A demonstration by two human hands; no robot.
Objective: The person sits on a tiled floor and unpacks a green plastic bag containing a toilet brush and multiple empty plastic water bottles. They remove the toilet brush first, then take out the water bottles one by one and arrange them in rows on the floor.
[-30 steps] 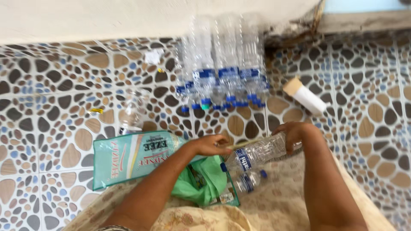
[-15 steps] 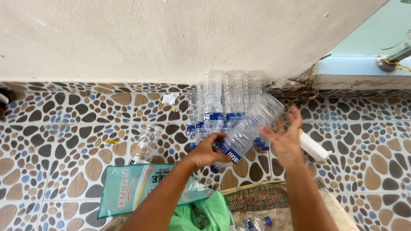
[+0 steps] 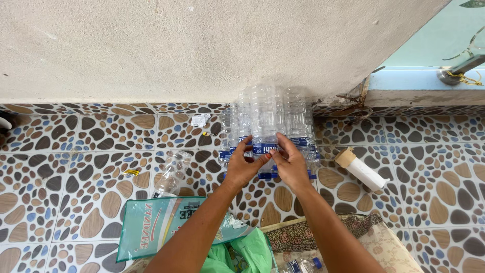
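Both my hands hold one clear plastic bottle [image 3: 264,126] with a blue label band, pressed into a cluster of like bottles [image 3: 298,119] standing against the rough plaster wall. My left hand [image 3: 244,164] grips the bottle's lower part from the left. On the right side, my right hand [image 3: 290,164] has its fingers on the label band. The bottle's cap end is hidden behind my fingers.
A lone clear bottle [image 3: 172,174] lies on the pebble-pattern tiles to the left. A white roll with a tan end [image 3: 359,168] lies to the right. A teal printed bag [image 3: 156,225], a green bag [image 3: 237,255], patterned cloth [image 3: 364,237] and another bottle [image 3: 303,265] sit near me.
The bottle was carried up from my lap, swung toward the wall, and now stands in among the cluster. My right hand went from open beside it to gripping it.
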